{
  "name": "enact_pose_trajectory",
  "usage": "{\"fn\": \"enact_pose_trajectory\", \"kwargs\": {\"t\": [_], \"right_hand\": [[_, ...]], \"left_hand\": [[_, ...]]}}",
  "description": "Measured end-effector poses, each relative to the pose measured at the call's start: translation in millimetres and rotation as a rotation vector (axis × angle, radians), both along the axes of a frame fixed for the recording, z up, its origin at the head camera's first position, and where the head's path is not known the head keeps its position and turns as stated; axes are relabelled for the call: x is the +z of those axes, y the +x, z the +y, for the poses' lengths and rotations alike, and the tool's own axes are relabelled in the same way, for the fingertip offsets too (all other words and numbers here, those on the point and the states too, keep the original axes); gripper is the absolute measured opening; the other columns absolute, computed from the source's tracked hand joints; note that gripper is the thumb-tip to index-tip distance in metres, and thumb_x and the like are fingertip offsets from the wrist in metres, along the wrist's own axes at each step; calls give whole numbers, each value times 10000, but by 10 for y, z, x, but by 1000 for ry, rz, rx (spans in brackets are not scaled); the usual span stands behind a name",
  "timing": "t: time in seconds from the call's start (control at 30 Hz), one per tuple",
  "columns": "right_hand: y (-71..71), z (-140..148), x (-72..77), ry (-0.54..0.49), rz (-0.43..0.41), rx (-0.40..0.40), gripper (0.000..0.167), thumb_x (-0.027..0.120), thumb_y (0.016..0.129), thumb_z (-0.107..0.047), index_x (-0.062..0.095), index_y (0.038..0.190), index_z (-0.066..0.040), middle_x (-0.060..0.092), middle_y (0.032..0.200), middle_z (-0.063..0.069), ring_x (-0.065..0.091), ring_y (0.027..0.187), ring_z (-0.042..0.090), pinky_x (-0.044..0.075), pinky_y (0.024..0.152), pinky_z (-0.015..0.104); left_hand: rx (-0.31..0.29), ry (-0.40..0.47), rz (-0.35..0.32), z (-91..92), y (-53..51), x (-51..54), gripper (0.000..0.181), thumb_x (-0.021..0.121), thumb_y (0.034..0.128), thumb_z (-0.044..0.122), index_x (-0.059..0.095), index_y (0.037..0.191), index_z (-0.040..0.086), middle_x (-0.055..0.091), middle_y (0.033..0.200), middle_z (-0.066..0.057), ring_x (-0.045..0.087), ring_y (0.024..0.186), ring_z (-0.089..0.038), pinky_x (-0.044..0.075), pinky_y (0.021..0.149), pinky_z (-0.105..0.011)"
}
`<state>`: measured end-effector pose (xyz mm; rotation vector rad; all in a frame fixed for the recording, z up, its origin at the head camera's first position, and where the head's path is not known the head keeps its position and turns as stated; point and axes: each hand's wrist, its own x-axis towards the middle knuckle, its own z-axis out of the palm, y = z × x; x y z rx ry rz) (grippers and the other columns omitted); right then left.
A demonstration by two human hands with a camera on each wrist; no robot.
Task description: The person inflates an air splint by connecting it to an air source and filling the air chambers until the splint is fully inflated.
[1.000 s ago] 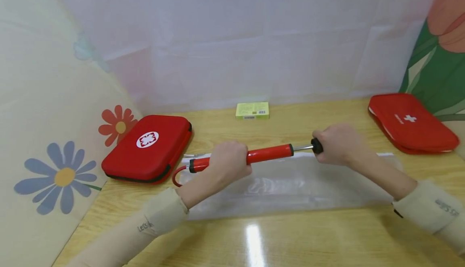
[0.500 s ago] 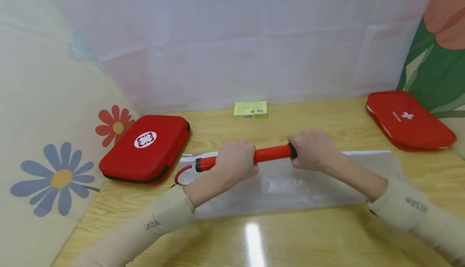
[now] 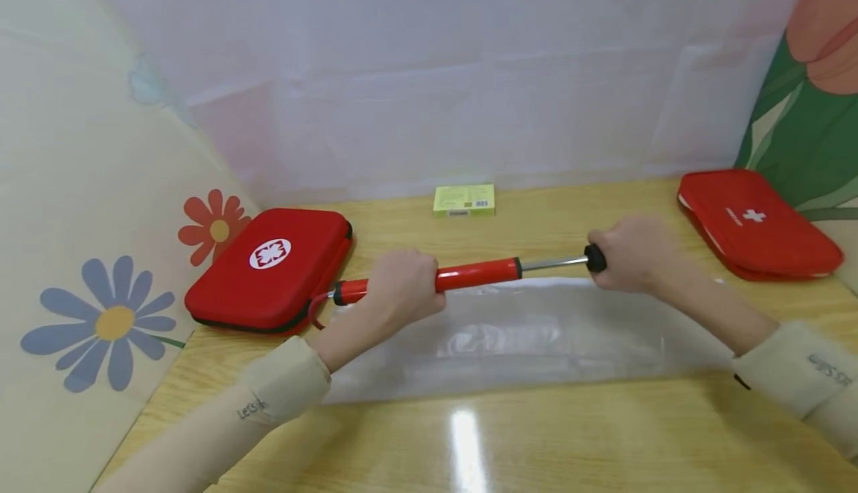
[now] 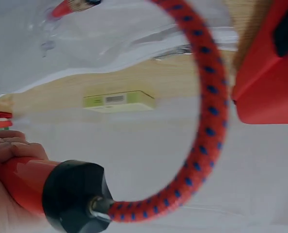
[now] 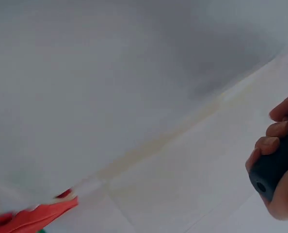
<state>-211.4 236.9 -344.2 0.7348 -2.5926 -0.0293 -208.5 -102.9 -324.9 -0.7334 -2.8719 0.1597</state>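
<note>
A red hand pump (image 3: 479, 274) is held nearly level above a clear plastic bag (image 3: 496, 359) that lies flat on the table. My left hand (image 3: 405, 288) grips its red barrel. The black handle (image 3: 594, 258) is in my right hand (image 3: 633, 255), with a length of metal rod showing between handle and barrel. From the barrel's black end cap (image 4: 76, 194) a red hose (image 4: 209, 107) with blue flecks curves round in the left wrist view. Its tip, a brass and red fitting (image 4: 76, 7), reaches a clear valve on the bag.
Left of the bag sits a red first-aid case (image 3: 268, 273) with a white emblem. A red first-aid pouch (image 3: 760, 225) lies at the right. Near the back cloth is a small yellow-green box (image 3: 464, 200).
The right hand pushed the handle in against the barrel by half a second ago. Now it is drawn out to the right again, baring the rod; the left hand shifted slightly left.
</note>
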Motion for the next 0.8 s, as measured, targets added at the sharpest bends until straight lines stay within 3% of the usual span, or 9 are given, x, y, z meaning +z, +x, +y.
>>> {"fn": "enact_pose_trajectory", "kwargs": {"t": [0.17, 0.37, 0.6, 0.8], "right_hand": [[50, -256, -10, 10, -85, 6, 218, 692, 616, -267, 501, 635, -163, 412, 511, -49, 391, 456, 159, 330, 418, 348], [110, -627, 54, 49, -164, 0, 214, 692, 631, -260, 505, 663, -162, 426, 529, -44, 392, 476, 149, 293, 428, 297], [172, -749, 52, 16, -60, 80, 231, 688, 634, -216, 466, 662, -158, 388, 502, -64, 366, 435, 127, 297, 418, 283], [83, -308, -50, -109, 78, 150, 271, 717, 651, -190, 454, 693, -137, 375, 506, -62, 391, 405, 180, 336, 375, 363]], "left_hand": [[20, 5, -50, 146, 51, -30, 199, 704, 758, 286, 622, 736, 105, 514, 552, 4, 486, 471, -174, 402, 417, -271], [20, 45, -44, 235, 156, -12, 178, 706, 741, 250, 601, 701, 113, 512, 549, 4, 479, 465, -171, 393, 409, -280], [-32, 29, 12, 336, 191, 0, 168, 703, 737, 259, 618, 704, 118, 501, 541, 19, 470, 456, -160, 384, 409, -284], [-29, -1, -46, 193, 71, 91, 205, 700, 779, 270, 651, 839, 81, 540, 602, 3, 490, 460, -161, 426, 443, -256]]}}
